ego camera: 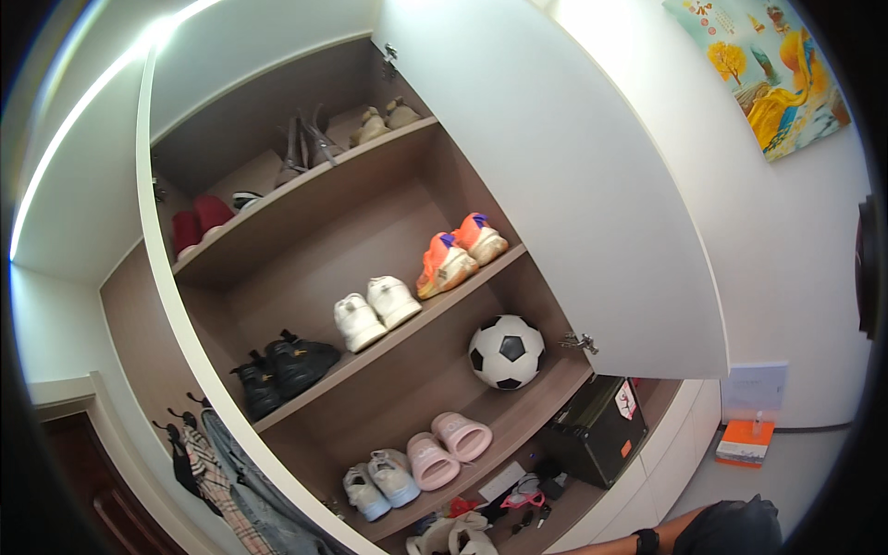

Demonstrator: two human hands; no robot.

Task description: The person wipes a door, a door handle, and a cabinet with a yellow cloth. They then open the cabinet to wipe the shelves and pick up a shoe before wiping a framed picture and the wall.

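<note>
Neither of my hands is in view. A forearm with a black wristband (646,541) and a dark sleeve (732,528) shows at the bottom right; its hand is below the picture's edge. Before me stands a tall shoe cabinet with its white door (555,187) open to the right. The middle shelf holds black shoes (284,368), white sneakers (378,312) and orange-and-white sneakers (461,253). Below are grey-blue sneakers (381,483), pink slides (449,449) and a black-and-white football (508,352).
Red footwear (201,222), strappy shoes (309,146) and beige shoes (385,121) occupy the top shelf. A black box (596,430), pink goggles (524,499) and pale shoes (454,535) stand low down. Clothes (229,479) hang at left. An orange box (744,442) rests on the right-hand counter.
</note>
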